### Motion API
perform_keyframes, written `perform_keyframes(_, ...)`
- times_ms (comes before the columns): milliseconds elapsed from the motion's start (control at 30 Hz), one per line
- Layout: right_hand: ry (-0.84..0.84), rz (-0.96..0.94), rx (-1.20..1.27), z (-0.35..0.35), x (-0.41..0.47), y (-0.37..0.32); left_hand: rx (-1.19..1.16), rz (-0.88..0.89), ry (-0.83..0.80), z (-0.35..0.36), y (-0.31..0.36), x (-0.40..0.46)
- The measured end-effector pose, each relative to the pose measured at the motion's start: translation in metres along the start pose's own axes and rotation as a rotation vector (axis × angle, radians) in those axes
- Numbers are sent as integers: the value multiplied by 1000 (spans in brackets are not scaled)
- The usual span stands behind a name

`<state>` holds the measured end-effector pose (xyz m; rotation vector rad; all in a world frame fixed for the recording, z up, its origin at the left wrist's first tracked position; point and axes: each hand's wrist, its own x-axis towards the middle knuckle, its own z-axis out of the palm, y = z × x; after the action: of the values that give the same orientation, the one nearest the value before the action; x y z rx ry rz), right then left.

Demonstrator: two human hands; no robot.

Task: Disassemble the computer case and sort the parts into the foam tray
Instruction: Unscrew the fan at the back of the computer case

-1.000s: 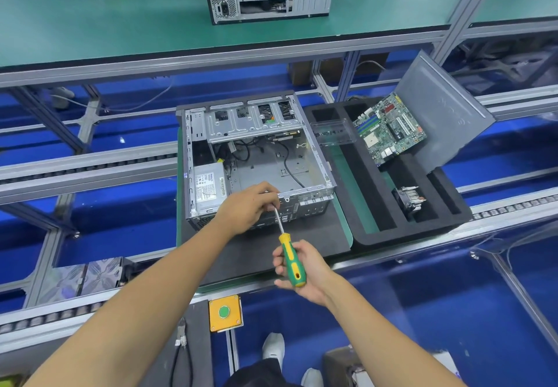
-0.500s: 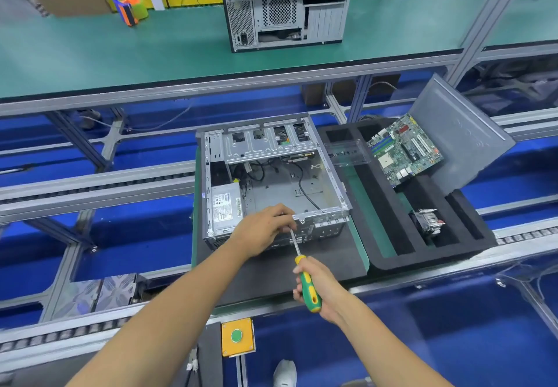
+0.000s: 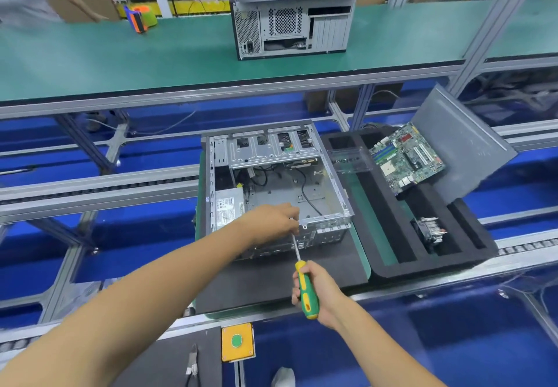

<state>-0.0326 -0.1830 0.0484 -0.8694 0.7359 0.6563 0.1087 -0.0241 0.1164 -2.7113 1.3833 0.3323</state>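
Can't see the screwdriver tip at all, it's tucked behind the left hand (image 3: 271,220), so no idea which screw it's on, and whatever those fingers are pinching is hidden too; they're just curled in tight against the near top edge of the computer case (image 3: 277,187). The case sits opened up on a dark mat (image 3: 271,278), side panel off, mostly bare metal inside with a few black cables, a drive cage along the far end and a silver power supply (image 3: 228,207) in the near left corner. Right beside it is the black foam tray (image 3: 389,262): a green motherboard (image 3: 407,157) leans at its far end against a grey panel (image 3: 459,145), a heatsink-looking part (image 3: 430,231) sits in a near slot (too small to say more), and a clear plastic piece (image 3: 350,158) rests at the tray's far left. The right hand (image 3: 320,293) is wrapped around the green and yellow screwdriver (image 3: 305,287), shaft angled up toward the case. Both forearms reach in from the bottom. Another closed case (image 3: 290,15) stands on the green worktop (image 3: 120,57) behind.
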Motion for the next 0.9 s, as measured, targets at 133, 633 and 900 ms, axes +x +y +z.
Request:
perform_keyframes(133, 60, -30, -79, 5, 0, 0, 224, 32, -80, -18, 12, 6)
perform_keyframes(633, -193, 0, -27, -11, -5, -5, 120, -6, -49, -20, 17, 6)
perform_keyframes(900, -59, -14, -143, -9, -5, -3, 98, 8, -27, -14, 11, 4)
